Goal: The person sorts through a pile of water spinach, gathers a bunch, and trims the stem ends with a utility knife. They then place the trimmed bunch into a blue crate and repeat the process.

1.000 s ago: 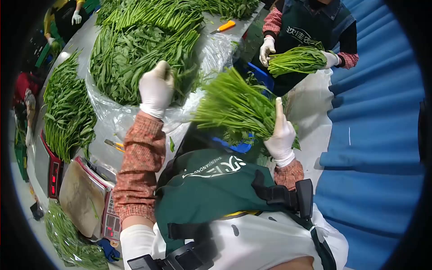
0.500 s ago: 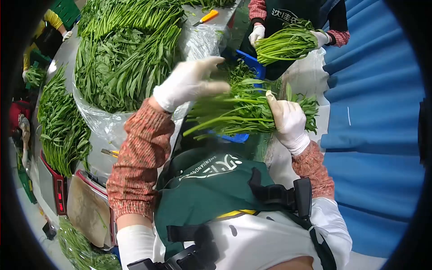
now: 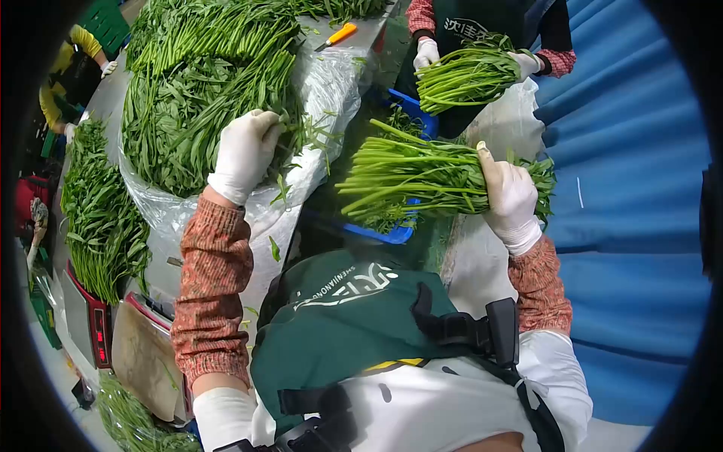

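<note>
My right hand [image 3: 512,197], in a white glove, is wrapped round the leafy part of a bunch of water spinach [image 3: 414,177], thumb on top. The cut stems point left, and leaves stick out past the hand. My left hand [image 3: 247,153], also gloved, is at the near edge of a large water spinach heap [image 3: 207,113], fingers pinched together. Thin loose leaves [image 3: 318,129] show at its fingertips, and more scraps hang below over clear plastic sheeting [image 3: 331,79]. Under the bunch, a blue basket [image 3: 388,235] with green scraps is partly hidden.
Across from me a person's gloved hands hold another bunch [image 3: 471,75]. An orange-handled knife [image 3: 340,35] lies on the metal table. At left are a second pile of greens [image 3: 102,218] and a scale [image 3: 147,354]. A blue curtain [image 3: 625,188] hangs on the right.
My left hand has moved left and down from the stems to the heap, its fingers closing. Loose leaves now show around it. My right hand has shifted slightly right with the bunch.
</note>
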